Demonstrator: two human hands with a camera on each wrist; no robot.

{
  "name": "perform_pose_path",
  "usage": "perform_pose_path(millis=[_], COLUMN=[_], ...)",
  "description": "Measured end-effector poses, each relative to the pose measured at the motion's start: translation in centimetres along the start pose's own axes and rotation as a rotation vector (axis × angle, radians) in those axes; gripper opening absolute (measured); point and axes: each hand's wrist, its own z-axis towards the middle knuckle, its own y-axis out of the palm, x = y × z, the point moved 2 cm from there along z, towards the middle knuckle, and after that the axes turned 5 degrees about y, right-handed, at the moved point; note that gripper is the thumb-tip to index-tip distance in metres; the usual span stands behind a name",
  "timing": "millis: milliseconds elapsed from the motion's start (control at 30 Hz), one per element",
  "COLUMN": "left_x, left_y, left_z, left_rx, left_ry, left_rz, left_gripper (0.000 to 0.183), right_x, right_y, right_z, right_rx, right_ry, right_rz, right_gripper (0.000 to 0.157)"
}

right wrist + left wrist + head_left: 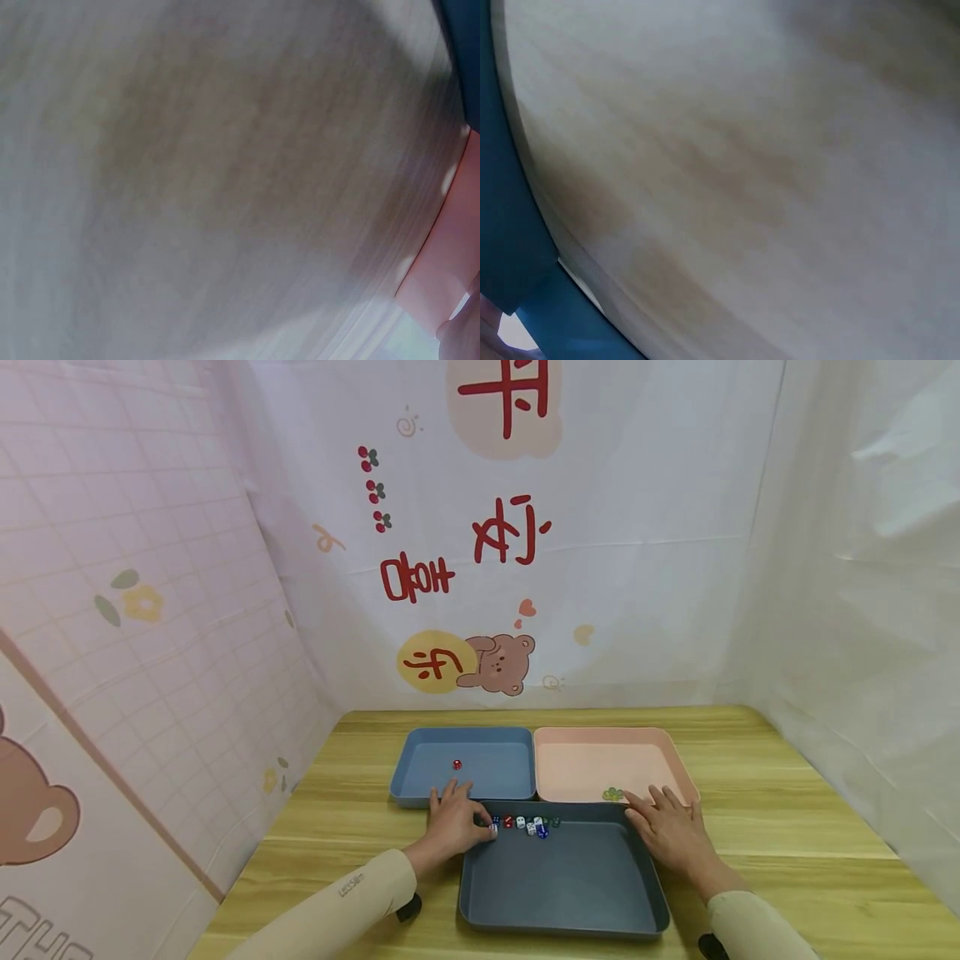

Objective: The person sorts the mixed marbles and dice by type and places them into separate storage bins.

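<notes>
My left hand [452, 825] reaches over the back left corner of the dark grey tray [562, 885]. Its thumb and index finger pinch a small whitish die [493, 831]. Just right of the fingertips lie several more dice: a red die [508, 822], white dice [521, 822], a blue die [542, 832] and a dark green die [556, 822]. My right hand [675, 831] rests at the grey tray's back right corner, fingers loosely spread by the front rim of the pink tray [600, 760]. Small green pieces [612, 794] sit close to its fingertips.
A blue tray [495, 760] stands behind the grey one, left of the pink tray, with one red die [457, 764] in it. All three trays sit close together on a wood-grain table [780, 827]. Printed cloth [637, 568] hangs behind and along the sides.
</notes>
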Motion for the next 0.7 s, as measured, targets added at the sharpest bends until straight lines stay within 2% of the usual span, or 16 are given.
perform_pose_path(millis=[333, 700], left_x=[-0.4, -0.5], left_y=[-0.3, -1.5], left_z=[0.4, 1.7], left_rx=[0.027, 0.036], left_ry=[0.015, -0.034], left_rz=[-0.047, -0.083], left_gripper=[0.012, 0.013], right_x=[0.2, 0.3], right_y=[0.1, 0.3], right_z=[0.0, 0.0], right_rx=[-0.007, -0.008], right_ry=[-0.005, -0.009], right_rz=[0.004, 0.005], right_gripper=[0.046, 0.047])
